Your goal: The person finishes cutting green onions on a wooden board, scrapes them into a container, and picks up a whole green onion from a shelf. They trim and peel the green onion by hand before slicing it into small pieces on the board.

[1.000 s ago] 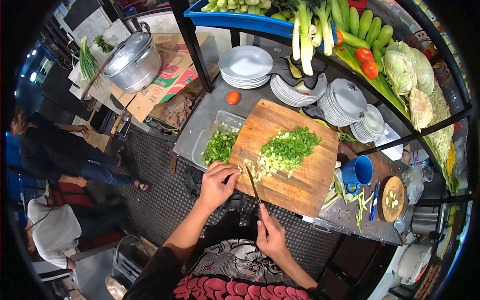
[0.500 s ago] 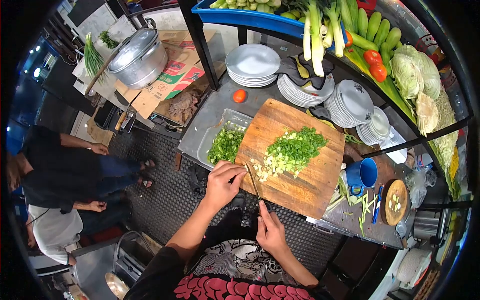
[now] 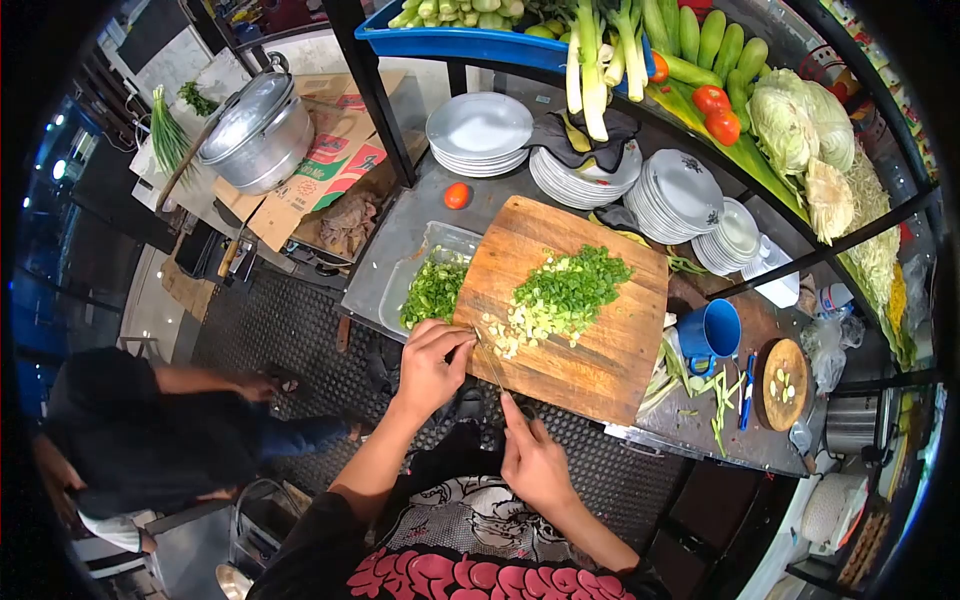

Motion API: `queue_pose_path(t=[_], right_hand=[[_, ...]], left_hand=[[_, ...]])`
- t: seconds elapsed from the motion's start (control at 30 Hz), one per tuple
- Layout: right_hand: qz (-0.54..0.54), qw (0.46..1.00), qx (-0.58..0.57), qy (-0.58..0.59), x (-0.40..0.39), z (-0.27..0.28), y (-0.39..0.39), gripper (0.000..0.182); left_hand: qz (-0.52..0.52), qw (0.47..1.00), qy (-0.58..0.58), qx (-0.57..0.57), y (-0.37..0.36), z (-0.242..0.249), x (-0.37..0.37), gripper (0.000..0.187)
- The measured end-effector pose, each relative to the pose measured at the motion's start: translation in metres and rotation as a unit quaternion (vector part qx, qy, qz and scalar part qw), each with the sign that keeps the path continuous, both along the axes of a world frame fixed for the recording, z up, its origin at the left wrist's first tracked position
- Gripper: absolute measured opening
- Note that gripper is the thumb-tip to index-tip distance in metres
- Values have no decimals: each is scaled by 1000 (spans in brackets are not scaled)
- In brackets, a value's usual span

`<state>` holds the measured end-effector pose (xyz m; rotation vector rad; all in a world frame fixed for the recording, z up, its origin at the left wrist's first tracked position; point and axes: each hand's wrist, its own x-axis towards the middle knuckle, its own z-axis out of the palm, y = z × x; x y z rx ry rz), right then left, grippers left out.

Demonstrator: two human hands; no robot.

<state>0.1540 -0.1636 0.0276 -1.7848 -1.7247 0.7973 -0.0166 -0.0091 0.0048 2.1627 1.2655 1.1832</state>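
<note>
My right hand (image 3: 537,462) is closed around the handle of a knife (image 3: 490,362), whose thin blade points up and left along the near edge of the wooden cutting board (image 3: 610,375). At the blade's tip, the thumb and fingers of my left hand (image 3: 432,372) are pinched together. Chopped green onion (image 3: 575,285) lies heaped on the board, green at the far side and pale towards me. A clear plastic tub (image 3: 395,290) with more chopped green onion (image 3: 435,290) stands beside the board's left edge.
Stacked plates (image 3: 480,125) and a tomato (image 3: 457,195) sit behind the board. To the right are a blue mug (image 3: 710,330), a blue pen-like object (image 3: 747,392) and a round wooden board (image 3: 783,385). Vegetables fill the shelf above. A person in dark clothes (image 3: 150,430) is at the left.
My view has shifted slightly, so the counter appears further left. The knife and both hands keep nearly the same place at the board's edge. The person at the left has moved lower in view.
</note>
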Motion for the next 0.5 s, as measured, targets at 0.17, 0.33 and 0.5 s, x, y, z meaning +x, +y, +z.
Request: queue_pose_path(t=[0.17, 0.33, 0.5], right_hand=[[-18, 990, 1, 140, 32, 1, -39, 56], [-19, 993, 26, 114, 21, -7, -21, 55], [-9, 993, 28, 112, 7, -19, -6, 56]], left_hand=[[-1, 1000, -20, -4, 1, 0, -1, 10], [-18, 999, -26, -17, 2, 1, -4, 11], [-6, 1000, -17, -5, 0, 2, -3, 11]])
